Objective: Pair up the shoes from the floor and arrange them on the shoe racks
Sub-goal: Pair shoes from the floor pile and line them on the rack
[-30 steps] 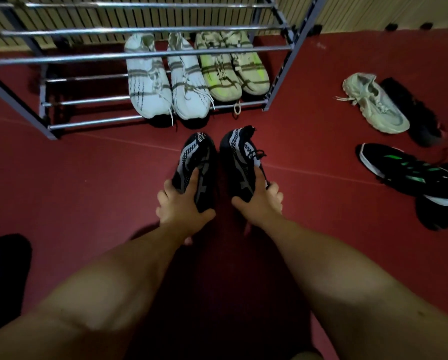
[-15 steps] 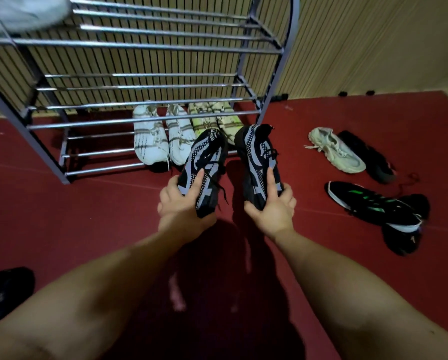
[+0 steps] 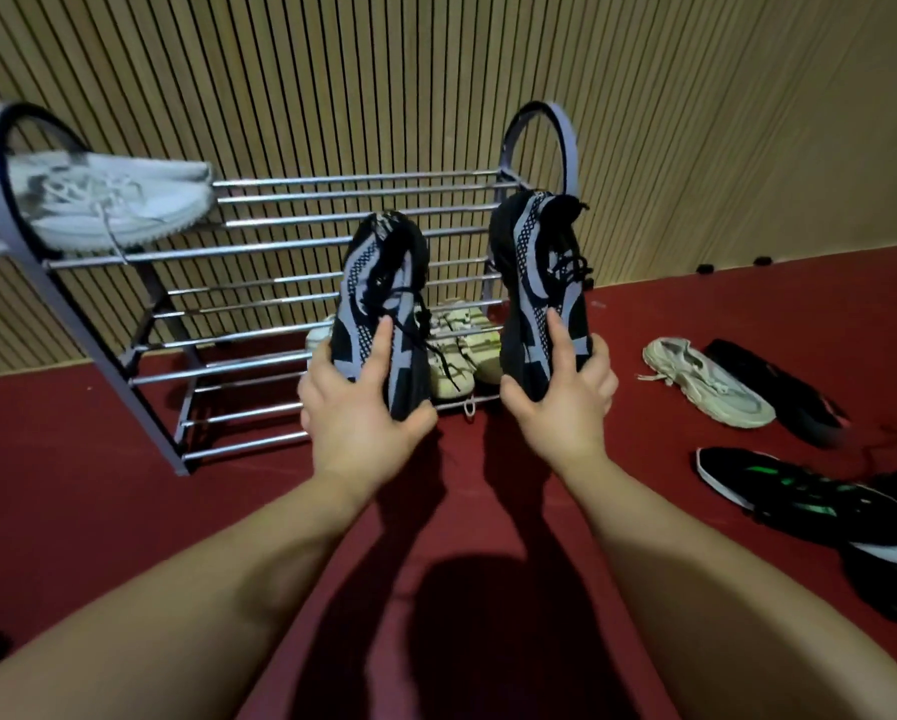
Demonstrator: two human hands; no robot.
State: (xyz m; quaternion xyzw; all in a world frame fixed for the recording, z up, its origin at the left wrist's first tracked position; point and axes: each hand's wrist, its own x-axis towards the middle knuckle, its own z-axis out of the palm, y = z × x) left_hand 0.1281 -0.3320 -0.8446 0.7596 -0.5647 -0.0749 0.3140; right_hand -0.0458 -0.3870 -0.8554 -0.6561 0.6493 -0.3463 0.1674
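Each hand, left (image 3: 355, 423) and right (image 3: 565, 402), clamps one black-grey shoe (image 3: 378, 309) before rack (image 3: 332, 241); pale pairs shelved, four shoes (image 3: 706, 379) remain right.

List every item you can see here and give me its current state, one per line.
Left hand: gripping the left black-and-grey knit sneaker, lifted.
Right hand: gripping the right black-and-grey knit sneaker, lifted.
White sneakers: on the metal shoe rack, top shelf.
Yellow-green sneakers: on the bottom shelf.
Cream sneaker: loose on the red floor.
Black-and-green sneaker: loose on the floor.
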